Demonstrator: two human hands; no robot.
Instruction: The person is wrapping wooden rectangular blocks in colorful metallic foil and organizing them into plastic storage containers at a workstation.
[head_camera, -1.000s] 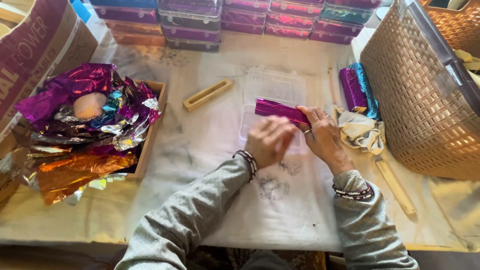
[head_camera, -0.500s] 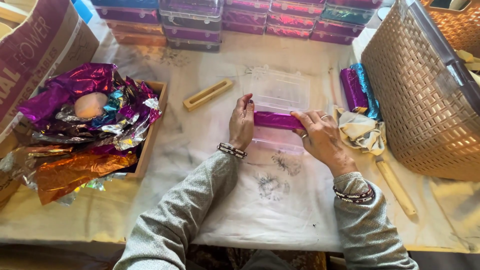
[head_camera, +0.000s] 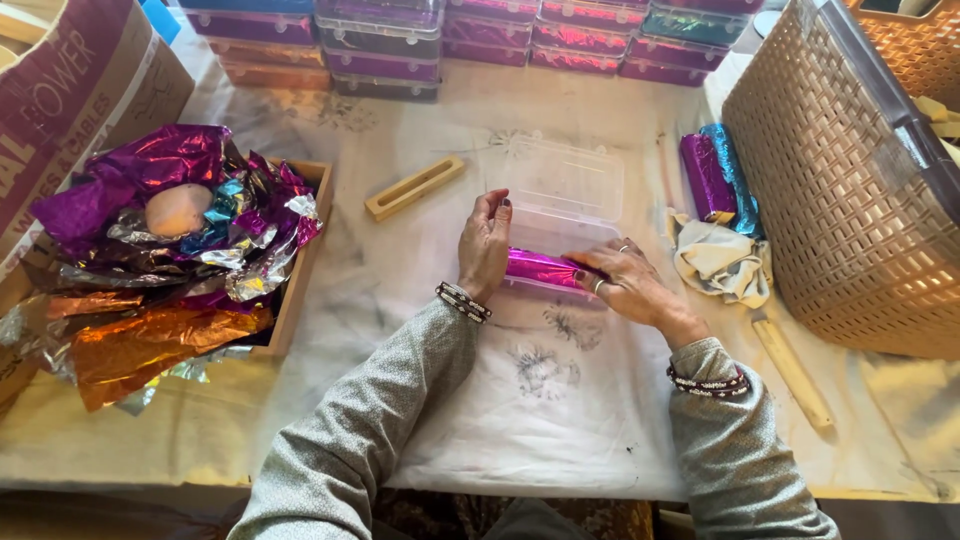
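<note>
Since a moment ago our hands have lowered the magenta foil roll (head_camera: 545, 268) into the clear plastic box (head_camera: 570, 190) at frame centre, left hand (head_camera: 484, 245) and right hand (head_camera: 625, 280) both grasping its ends.

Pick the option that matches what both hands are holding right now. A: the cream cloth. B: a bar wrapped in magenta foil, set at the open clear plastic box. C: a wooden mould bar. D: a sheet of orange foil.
B: the left hand and the right hand sit at either end of the magenta foil-wrapped bar, right at the near edge of the open clear plastic box; the cream cloth lies apart, untouched.
</note>
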